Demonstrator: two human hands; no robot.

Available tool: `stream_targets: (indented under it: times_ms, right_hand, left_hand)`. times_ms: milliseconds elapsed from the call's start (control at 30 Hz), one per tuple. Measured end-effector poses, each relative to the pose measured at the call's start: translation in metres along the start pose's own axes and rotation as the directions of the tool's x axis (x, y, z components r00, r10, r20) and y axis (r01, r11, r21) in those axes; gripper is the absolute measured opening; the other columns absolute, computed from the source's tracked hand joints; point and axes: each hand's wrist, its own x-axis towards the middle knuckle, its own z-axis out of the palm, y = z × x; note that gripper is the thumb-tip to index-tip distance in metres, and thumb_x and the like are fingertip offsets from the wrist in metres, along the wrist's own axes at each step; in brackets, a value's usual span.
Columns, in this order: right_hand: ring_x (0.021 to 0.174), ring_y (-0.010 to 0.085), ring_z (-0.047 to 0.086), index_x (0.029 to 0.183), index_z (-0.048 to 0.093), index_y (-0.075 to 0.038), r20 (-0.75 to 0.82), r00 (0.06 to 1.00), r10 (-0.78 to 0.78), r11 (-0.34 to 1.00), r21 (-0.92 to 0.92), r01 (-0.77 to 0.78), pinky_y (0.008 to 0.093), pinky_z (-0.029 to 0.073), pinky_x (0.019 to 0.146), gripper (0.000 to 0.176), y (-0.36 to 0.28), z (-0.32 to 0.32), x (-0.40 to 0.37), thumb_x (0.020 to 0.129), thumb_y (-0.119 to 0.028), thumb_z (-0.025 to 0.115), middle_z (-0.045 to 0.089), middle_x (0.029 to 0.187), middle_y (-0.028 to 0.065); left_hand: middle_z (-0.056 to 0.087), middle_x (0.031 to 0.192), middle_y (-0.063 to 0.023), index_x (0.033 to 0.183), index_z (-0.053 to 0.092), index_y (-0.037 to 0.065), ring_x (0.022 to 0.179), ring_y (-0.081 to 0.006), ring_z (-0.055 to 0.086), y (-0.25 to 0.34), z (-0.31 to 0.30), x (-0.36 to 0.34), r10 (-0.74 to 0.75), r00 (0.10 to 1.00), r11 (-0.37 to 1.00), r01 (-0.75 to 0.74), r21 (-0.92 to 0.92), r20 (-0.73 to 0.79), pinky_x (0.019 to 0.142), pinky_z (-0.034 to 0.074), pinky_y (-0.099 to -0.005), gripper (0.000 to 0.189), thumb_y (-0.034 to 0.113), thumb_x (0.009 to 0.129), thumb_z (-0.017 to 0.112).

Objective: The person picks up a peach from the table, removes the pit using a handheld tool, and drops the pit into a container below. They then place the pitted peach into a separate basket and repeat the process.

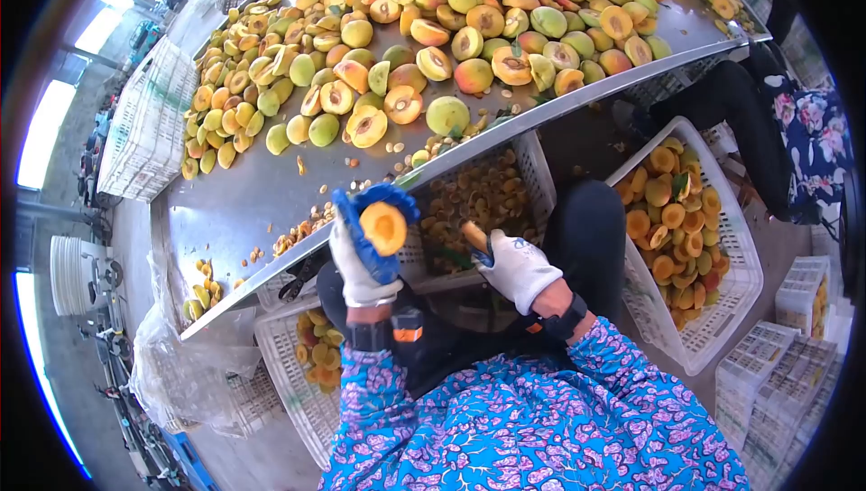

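My left hand (368, 243), in a white glove with a blue coated palm, is raised over the table's near edge. Its fingers curl round a peach half (383, 227), cut face up with a hollow in the middle. To the right, my gloved right hand (517, 265) pinches an orange-brown piece (474, 236) that looks like a peach half seen edge-on. Beneath it sits a crate (538, 175) of fruit pieces, partly under the table. Whole and halved peaches (433, 62) are heaped on the metal table (280, 193), with loose pits along its edge.
A white crate (744, 261) of peach halves stands at my right, and another crate (280, 351) of fruit at my left. Stacked crates (149, 125) are beyond the table's left end. A person in a floral top (812, 139) is at the far right.
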Motion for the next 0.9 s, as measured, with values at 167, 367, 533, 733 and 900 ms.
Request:
stream_targets:
  times_ms: [167,367,533,733,900]
  right_hand:
    - [0.087,0.0418,0.061,0.100,0.058,0.000,0.053,0.999,0.013,0.990,0.139,-0.020,0.0476,0.047,0.077,0.041,0.015,0.001,0.009,0.086,-0.039,0.057,0.063,0.092,0.0262]
    - [0.084,0.0407,0.062,0.100,0.056,-0.002,-0.023,0.993,-0.116,0.984,0.136,0.118,0.0470,0.048,0.073,0.033,0.020,0.018,0.020,0.084,-0.030,0.061,0.065,0.086,0.0227]
    - [0.079,0.0396,0.063,0.094,0.056,-0.001,0.013,0.998,-0.064,0.975,0.214,0.060,0.0469,0.048,0.068,0.031,0.023,0.010,0.015,0.084,-0.030,0.061,0.064,0.082,0.0228]
    - [0.079,0.0420,0.061,0.095,0.058,-0.002,-0.081,0.991,-0.103,0.968,0.223,0.119,0.0496,0.047,0.068,0.032,0.038,0.023,0.014,0.085,-0.032,0.061,0.064,0.083,0.0233]
    - [0.077,0.0419,0.062,0.093,0.057,-0.001,-0.046,0.997,-0.057,0.955,0.288,0.067,0.0497,0.047,0.068,0.033,0.035,0.016,0.012,0.084,-0.033,0.061,0.064,0.082,0.0232]
  left_hand:
    - [0.064,0.084,-0.0125,0.098,0.063,-0.004,0.070,-0.0204,0.060,0.103,-0.033,-0.037,0.413,0.907,0.772,-0.296,0.562,-0.089,0.066,0.052,-0.0324,0.038,0.032,0.096,0.049]
    - [0.065,0.102,-0.0073,0.117,0.059,-0.002,0.085,-0.0103,0.061,0.149,-0.046,-0.036,0.518,0.853,-0.161,0.017,0.987,0.070,0.075,0.050,-0.0238,0.035,0.004,0.083,0.062]
    - [0.068,0.100,-0.0099,0.115,0.058,-0.004,0.092,-0.0124,0.063,0.049,0.092,0.035,0.105,0.943,0.181,-0.331,0.926,0.317,0.081,0.049,-0.0242,0.035,0.005,0.081,0.065]
    - [0.062,0.109,-0.0163,0.113,0.057,0.006,0.102,-0.0314,0.060,-0.044,0.157,0.092,-0.204,0.919,-0.653,-0.384,0.652,0.337,0.084,0.048,-0.0402,0.051,0.041,0.076,0.069]
    - [0.063,0.108,-0.0153,0.120,0.055,0.004,0.102,-0.0257,0.061,-0.034,0.118,0.113,-0.114,0.852,-0.231,-0.522,0.821,0.510,0.083,0.049,-0.0379,0.057,0.032,0.073,0.074]
